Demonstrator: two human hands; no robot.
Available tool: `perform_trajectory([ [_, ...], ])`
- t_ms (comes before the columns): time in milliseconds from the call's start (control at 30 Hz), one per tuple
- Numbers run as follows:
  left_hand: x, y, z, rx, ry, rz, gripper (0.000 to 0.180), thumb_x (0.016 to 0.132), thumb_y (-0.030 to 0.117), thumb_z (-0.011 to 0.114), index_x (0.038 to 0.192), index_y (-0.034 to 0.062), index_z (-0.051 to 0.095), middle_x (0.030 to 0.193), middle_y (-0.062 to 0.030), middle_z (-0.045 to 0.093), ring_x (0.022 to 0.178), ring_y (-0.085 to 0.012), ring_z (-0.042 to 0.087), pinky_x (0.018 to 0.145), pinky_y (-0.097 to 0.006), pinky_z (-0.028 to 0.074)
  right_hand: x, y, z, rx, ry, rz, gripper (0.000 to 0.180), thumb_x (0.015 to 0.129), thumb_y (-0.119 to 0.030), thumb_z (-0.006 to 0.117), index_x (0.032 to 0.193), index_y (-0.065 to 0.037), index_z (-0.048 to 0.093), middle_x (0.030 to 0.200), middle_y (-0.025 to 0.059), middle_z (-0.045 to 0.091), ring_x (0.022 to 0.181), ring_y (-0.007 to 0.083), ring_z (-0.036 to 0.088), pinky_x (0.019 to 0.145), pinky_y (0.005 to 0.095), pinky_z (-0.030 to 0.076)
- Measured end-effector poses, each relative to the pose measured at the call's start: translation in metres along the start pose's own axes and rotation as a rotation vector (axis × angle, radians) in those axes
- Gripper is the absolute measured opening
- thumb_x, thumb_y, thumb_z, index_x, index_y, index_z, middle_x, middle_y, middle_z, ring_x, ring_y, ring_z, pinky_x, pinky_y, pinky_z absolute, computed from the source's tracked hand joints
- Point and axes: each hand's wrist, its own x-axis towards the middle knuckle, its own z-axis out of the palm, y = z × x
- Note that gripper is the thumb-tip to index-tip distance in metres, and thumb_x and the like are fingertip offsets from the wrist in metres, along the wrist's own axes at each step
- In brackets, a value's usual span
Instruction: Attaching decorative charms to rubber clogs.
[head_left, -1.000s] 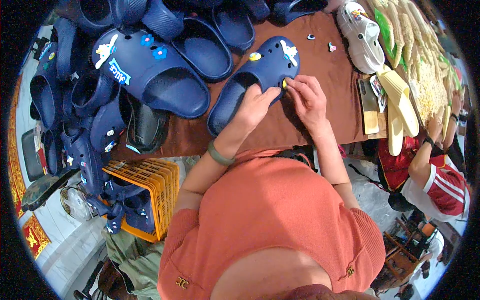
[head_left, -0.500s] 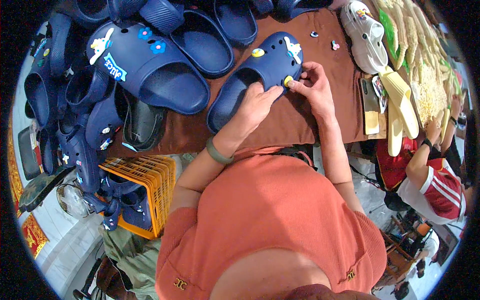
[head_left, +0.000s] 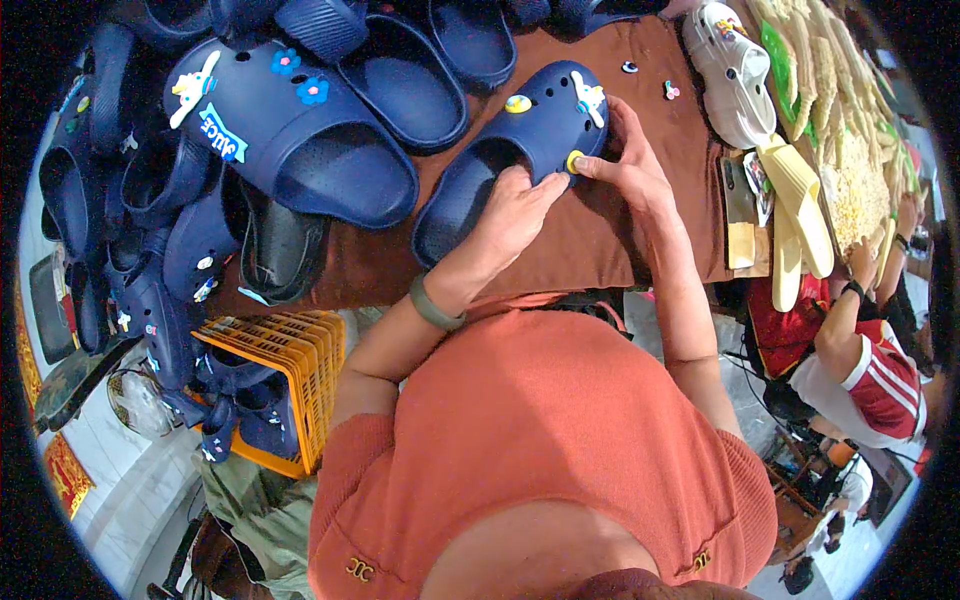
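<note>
A navy clog lies on the brown tabletop with small charms on its upper. My left hand grips the clog's side near the opening. My right hand pinches a small yellow round charm against the clog's edge. A yellow-and-white charm and a white figure charm sit on its toe. Two loose charms lie on the table beyond my right hand.
Many navy clogs are piled at the left and back. An orange crate holds more below the table. A white clog and yellow slippers lie to the right, where another person in red sits.
The clog has shifted slightly. My right hand has kept the yellow charm pressed at the clog's edge while the left hand stays on its side.
</note>
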Motion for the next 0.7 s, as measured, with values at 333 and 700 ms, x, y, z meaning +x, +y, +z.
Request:
perform_trajectory([
  [333,0.003,0.002,0.004,-0.009,0.040,0.025,0.030,0.087,0.009,0.059,0.115,-0.0018,0.058,0.108,-0.0052,0.060,0.097,-0.0128,0.057,0.088,-0.027,0.045,0.008,0.023,-0.004,-0.090,0.043,-0.056,0.100,0.054,-0.025,0.086,0.136,-0.002,0.033,0.130,0.0207,0.046,0.123,0.0308,0.043,0.105,0.0379,0.033],
  [700,0.004,0.001,-0.003,0.115,0.074,0.020,0.030,0.083,0.008,0.061,0.111,-0.0024,0.059,0.103,-0.0048,0.061,0.092,-0.0125,0.057,0.084,-0.027,0.045,0.021,0.000,-0.046,-0.256,-0.219,-0.181,0.057,0.077,-0.027,0.072,0.121,0.004,0.053,0.106,0.0184,0.064,0.097,0.0236,0.063,0.086,0.0316,0.048],
])
